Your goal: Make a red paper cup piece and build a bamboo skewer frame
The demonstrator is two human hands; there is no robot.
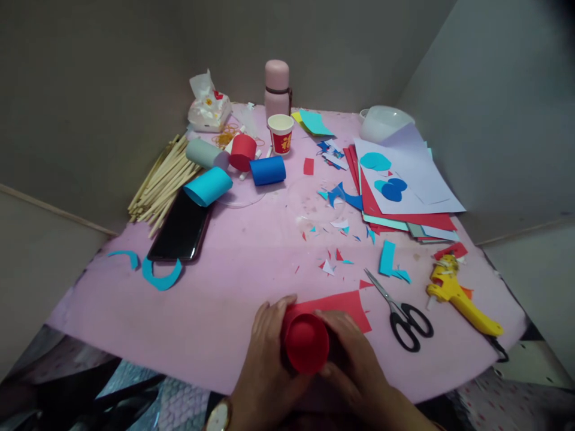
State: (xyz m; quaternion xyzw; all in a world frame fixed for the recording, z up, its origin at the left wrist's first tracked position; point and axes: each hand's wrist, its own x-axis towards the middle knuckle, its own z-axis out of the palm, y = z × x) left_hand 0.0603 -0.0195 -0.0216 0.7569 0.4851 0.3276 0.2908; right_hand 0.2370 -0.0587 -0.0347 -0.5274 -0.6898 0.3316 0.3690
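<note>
Head view: my left hand (269,347) and right hand (357,359) curve around opposite sides of a red paper tube (307,344), gripping it at the near middle of the worktop (233,281), its open end facing me. A red sheet (353,305) lies just beyond. Scissors (395,308) and a yellow glue gun (465,299) lie right.
</note>
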